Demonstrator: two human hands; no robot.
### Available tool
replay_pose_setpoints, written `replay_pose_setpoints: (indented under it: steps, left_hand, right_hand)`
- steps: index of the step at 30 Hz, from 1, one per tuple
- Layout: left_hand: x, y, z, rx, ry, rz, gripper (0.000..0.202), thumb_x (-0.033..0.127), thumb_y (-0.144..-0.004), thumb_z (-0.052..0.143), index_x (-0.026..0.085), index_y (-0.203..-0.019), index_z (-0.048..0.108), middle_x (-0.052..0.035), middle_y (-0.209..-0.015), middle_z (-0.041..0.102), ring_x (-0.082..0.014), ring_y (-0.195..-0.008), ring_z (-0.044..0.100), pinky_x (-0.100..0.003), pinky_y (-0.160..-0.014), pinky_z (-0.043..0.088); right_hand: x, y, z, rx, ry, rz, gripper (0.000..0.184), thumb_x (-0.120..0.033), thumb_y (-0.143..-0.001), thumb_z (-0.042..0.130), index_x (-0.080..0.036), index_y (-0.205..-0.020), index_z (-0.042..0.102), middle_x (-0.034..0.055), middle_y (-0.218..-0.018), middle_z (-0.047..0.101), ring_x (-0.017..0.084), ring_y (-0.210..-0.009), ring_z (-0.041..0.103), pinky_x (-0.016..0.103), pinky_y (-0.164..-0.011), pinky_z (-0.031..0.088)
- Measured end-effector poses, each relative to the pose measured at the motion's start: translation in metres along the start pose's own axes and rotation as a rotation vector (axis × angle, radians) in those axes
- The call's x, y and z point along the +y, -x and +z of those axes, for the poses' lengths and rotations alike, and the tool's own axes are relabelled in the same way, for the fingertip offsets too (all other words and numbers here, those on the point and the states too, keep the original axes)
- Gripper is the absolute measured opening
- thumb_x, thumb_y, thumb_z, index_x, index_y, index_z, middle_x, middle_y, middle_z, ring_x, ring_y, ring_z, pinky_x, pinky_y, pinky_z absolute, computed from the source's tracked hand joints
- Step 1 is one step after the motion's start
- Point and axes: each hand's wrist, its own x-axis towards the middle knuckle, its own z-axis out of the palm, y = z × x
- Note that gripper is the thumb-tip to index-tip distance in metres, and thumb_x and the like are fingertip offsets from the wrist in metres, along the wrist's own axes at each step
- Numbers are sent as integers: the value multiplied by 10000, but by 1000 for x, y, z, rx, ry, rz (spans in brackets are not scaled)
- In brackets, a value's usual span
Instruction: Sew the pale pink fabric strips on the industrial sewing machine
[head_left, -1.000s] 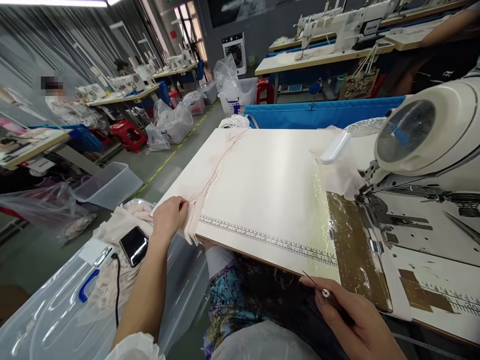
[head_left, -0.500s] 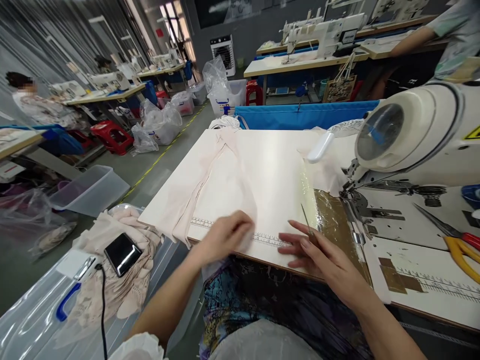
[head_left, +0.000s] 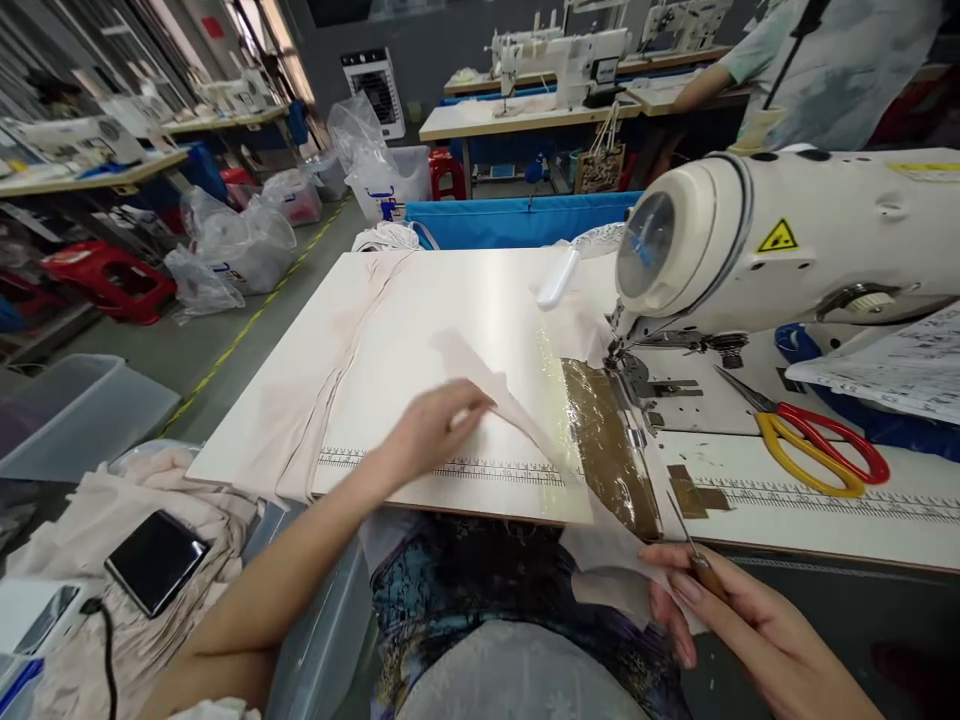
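The left hand (head_left: 435, 430), which 1 second ago lay on the fabric stack (head_left: 322, 400) at the left of the white tabletop (head_left: 420, 325), is now above the middle of the board, near the printed ruler (head_left: 510, 470), slightly blurred. Its thumb and fingers pinch a thin pale-pink piece (head_left: 517, 410), which now stretches across to the right hand (head_left: 742, 610) and hangs past the front edge above the lap; 0.5 seconds ago it reached only the left hand. The right hand has shifted to the right, below the brown tape (head_left: 607, 440); its fingers, spread 0.5 seconds ago, are now curled around the pointed tool (head_left: 705, 575) and meet the piece's near end, though how firmly they grasp that end I cannot tell. The stack remains on the left. The view has swung right, bringing the scissors (head_left: 817, 430) wholly into sight beside the sewing machine (head_left: 795, 230).
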Motion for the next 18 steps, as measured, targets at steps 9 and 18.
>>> replay_pose_setpoints:
  steps: [9, 18]
  left_hand:
    - [-31, -38, 33, -123, -582, 127, 303, 344, -1005, 436, 177, -1105, 668, -96, -1168, 679, -225, -1001, 610, -344, -747, 546]
    - [-1, -43, 39, -198, -694, 67, 648, 667, -943, 380, 178, -1335, 546, -116, -1375, 584, -316, -1155, 526, -451, -886, 480]
  right_hand:
    - [18, 39, -25, 164, 277, 74, 420, -619, -798, 675, -256, -979, 783, 52, -852, 729, 134, -569, 580, 199, -507, 517]
    - [34, 57, -54, 175, 433, -68, 358, -559, -830, 655, -264, -970, 801, 79, -938, 780, 222, -809, 728, 202, -663, 586]
